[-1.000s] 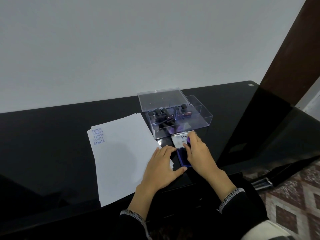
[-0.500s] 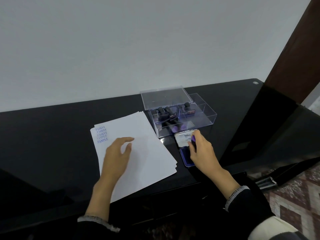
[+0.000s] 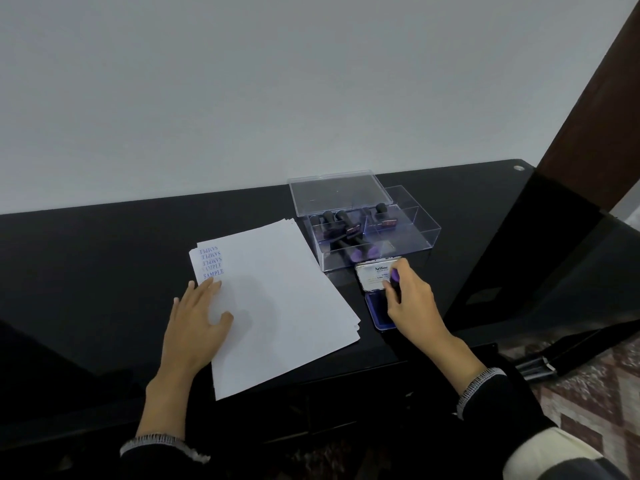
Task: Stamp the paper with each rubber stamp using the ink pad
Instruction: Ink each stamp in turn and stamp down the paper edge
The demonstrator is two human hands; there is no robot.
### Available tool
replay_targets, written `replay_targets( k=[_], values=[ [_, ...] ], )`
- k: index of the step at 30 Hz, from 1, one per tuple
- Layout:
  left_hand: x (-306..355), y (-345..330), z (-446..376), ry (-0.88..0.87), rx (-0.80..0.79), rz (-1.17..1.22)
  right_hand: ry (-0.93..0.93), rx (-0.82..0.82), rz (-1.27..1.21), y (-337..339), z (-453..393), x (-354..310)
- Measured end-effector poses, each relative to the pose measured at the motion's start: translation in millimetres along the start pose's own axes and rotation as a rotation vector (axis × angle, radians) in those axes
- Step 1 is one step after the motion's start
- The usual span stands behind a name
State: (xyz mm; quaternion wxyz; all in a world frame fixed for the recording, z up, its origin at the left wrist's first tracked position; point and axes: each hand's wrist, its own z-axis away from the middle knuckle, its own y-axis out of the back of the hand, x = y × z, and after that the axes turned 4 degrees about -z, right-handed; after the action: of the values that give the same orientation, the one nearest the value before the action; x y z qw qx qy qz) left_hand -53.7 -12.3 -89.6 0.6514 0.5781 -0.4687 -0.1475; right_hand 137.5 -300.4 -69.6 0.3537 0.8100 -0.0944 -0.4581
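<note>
Box (image 3: 408, 237) of clear plastic, lid propped open, holds several stamps (image 3: 346, 230) at 1 o'clock on the desk (image 3: 104, 254). Ink pad (image 3: 379, 308) lies open just before it. Right hand (image 3: 412, 303) grips a stamp (image 3: 394, 277) over the pad. Left hand (image 3: 197, 323) rests flat, fingers straight, on the paper (image 3: 277, 306) at 11 o'clock.

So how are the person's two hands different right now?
The left hand lies flat with straight fingers on the paper; the right hand curls its fingers round a purple-topped stamp over the ink pad. Left holds nothing; right grips. Both wear dark sleeves with pale cuffs.
</note>
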Motion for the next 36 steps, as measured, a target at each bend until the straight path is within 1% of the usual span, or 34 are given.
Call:
replay_targets(
  k=[3, 8, 13, 18, 26, 30, 33, 36],
  values=[
    [1, -2, 0, 0.005, -0.005, -0.055, 0.024, 0.018, 0.03, -3, 2, 0],
    [1, -3, 1, -0.001, -0.01, -0.091, -0.028, 0.039, -0.064, -2, 0, 0],
    [4, -2, 2, 0.022, 0.01, -0.05, 0.028, 0.031, 0.039, -4, 1, -1],
    [6, -3, 2, 0.026, 0.053, -0.036, -0.051, 0.015, -0.102, 1, 0, -2],
    [5, -2, -2, 0.056, 0.064, 0.011, -0.051, -0.058, -0.158, 20, 5, -7],
    [5, -1, -2, 0.07, 0.055, 0.01, -0.051, -0.207, -0.12, 23, 10, -15],
    [7, 0, -1, 0.081, 0.061, 0.024, -0.029, -0.223, -0.046, 25, 10, -20],
    [7, 0, 0, 0.083, 0.054, 0.024, -0.037, -0.256, -0.025, 26, 9, -28]
  ],
)
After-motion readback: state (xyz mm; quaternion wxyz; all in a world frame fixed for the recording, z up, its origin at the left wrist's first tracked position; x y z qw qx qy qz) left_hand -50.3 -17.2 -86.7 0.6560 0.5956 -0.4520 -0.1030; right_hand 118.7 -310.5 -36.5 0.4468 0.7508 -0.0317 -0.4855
